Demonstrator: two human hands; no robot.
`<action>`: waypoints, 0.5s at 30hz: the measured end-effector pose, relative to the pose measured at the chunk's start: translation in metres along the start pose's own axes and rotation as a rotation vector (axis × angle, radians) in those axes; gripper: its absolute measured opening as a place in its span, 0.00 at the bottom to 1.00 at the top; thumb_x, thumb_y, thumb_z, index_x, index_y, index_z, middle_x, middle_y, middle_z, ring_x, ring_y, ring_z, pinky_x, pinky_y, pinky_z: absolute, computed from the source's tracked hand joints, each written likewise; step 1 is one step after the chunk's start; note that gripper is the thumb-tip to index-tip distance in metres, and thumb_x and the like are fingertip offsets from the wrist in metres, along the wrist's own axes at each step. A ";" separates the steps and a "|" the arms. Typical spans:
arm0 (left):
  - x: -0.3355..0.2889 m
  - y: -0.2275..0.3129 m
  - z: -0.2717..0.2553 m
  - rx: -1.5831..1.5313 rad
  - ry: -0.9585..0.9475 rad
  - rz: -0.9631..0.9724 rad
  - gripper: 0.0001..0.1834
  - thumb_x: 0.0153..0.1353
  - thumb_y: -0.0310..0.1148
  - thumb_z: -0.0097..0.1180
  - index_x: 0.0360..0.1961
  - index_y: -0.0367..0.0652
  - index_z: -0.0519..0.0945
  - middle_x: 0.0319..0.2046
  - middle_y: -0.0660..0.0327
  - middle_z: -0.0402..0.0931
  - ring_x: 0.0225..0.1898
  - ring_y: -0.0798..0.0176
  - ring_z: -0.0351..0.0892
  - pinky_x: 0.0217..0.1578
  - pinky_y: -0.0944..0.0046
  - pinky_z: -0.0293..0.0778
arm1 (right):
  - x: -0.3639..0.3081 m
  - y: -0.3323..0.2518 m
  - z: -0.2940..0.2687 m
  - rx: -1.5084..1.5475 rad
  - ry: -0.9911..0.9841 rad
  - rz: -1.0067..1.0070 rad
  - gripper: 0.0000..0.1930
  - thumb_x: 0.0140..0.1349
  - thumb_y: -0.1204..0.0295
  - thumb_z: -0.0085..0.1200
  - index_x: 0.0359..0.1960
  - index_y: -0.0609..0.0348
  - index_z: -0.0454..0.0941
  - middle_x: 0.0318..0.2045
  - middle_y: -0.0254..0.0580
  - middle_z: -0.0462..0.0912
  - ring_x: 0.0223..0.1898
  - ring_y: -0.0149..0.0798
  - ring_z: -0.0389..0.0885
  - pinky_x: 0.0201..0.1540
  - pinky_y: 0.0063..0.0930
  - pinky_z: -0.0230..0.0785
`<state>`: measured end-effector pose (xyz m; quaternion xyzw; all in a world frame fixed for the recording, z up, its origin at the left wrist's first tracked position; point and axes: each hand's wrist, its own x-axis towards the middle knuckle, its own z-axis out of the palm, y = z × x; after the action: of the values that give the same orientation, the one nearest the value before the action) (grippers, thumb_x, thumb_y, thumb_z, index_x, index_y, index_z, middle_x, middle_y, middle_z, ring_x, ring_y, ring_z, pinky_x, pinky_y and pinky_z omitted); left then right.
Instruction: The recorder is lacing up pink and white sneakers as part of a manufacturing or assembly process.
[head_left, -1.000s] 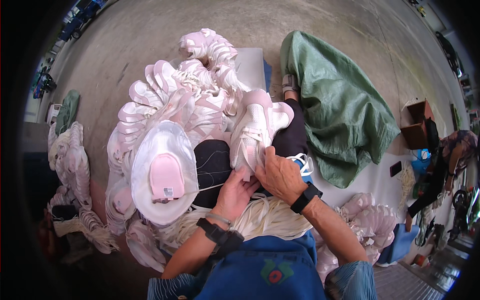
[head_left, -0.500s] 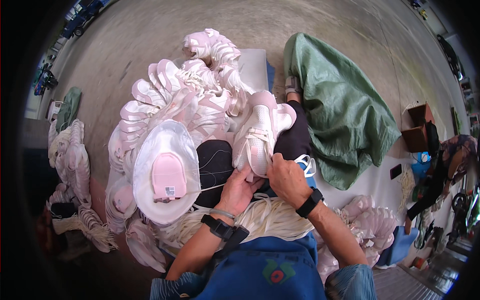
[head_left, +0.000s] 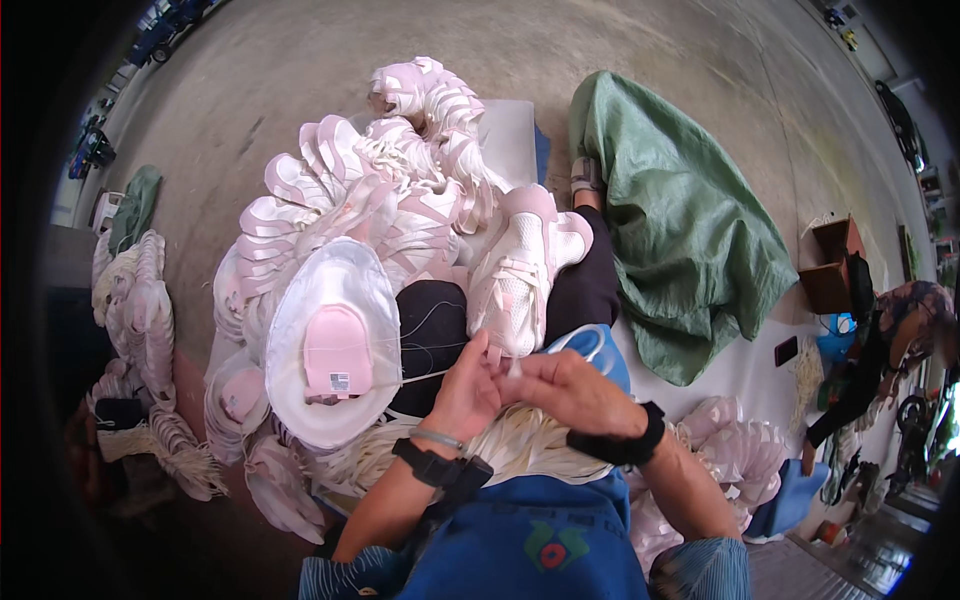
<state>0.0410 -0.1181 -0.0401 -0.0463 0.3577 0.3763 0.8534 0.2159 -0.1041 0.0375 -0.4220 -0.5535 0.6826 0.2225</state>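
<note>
White and pink shoe uppers (head_left: 300, 195) lie overlapping across the floor (head_left: 260, 75) ahead and to the left, crowding that side. Nearer, a white oval piece (head_left: 290, 402) with a pink pad (head_left: 338, 345) sits beside the dark-clad left leg (head_left: 428, 310); a thin cord (head_left: 425, 378) runs from it toward the left hand (head_left: 465, 392). Cream laces (head_left: 530, 445) lie bundled between the wrists, and a crumpled green cloth (head_left: 670, 230) spreads at right.

The laced shoe upper (head_left: 512, 280) lies between the legs, its rounded end pointing away, its near end at the fingertips. The left fingers pinch a small pink tab (head_left: 494, 354) there. The right hand (head_left: 580, 395) has its fingers drawn narrow just beside, at a blurred pale strand (head_left: 515, 367); I cannot tell whether they grip it.

Grey concrete continues past the uppers' far edge.
</note>
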 end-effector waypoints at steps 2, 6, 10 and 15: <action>-0.023 0.010 0.012 0.028 -0.013 -0.023 0.24 0.70 0.50 0.43 0.51 0.39 0.71 0.46 0.54 0.77 0.45 0.56 0.77 0.49 0.55 0.73 | -0.007 -0.029 0.021 -0.045 -0.130 -0.161 0.10 0.67 0.68 0.49 0.35 0.61 0.78 0.19 0.39 0.73 0.23 0.29 0.71 0.30 0.27 0.65; -0.056 0.036 0.036 0.020 -0.161 -0.252 0.25 0.70 0.48 0.43 0.45 0.32 0.75 0.31 0.52 0.79 0.41 0.50 0.79 0.49 0.52 0.73 | -0.020 -0.044 0.091 -0.560 -0.268 -0.205 0.09 0.60 0.65 0.55 0.32 0.59 0.74 0.28 0.51 0.77 0.32 0.49 0.80 0.36 0.42 0.73; -0.060 0.038 0.042 0.306 -0.057 -0.046 0.18 0.71 0.42 0.43 0.42 0.36 0.74 0.24 0.61 0.74 0.30 0.57 0.79 0.47 0.53 0.75 | -0.045 -0.080 0.084 -0.722 -0.140 -0.371 0.14 0.57 0.63 0.59 0.39 0.59 0.77 0.42 0.50 0.76 0.35 0.48 0.79 0.35 0.39 0.72; -0.076 0.052 0.027 0.235 -0.073 0.128 0.16 0.72 0.43 0.40 0.43 0.42 0.73 0.18 0.72 0.61 0.16 0.75 0.61 0.27 0.63 0.76 | -0.131 -0.132 0.016 -0.513 0.652 -0.962 0.20 0.59 0.59 0.55 0.49 0.49 0.68 0.33 0.35 0.72 0.26 0.33 0.71 0.32 0.31 0.62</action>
<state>-0.0134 -0.1178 0.0389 0.0906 0.3704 0.3867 0.8397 0.2527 -0.1767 0.2056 -0.3524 -0.7311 0.1882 0.5531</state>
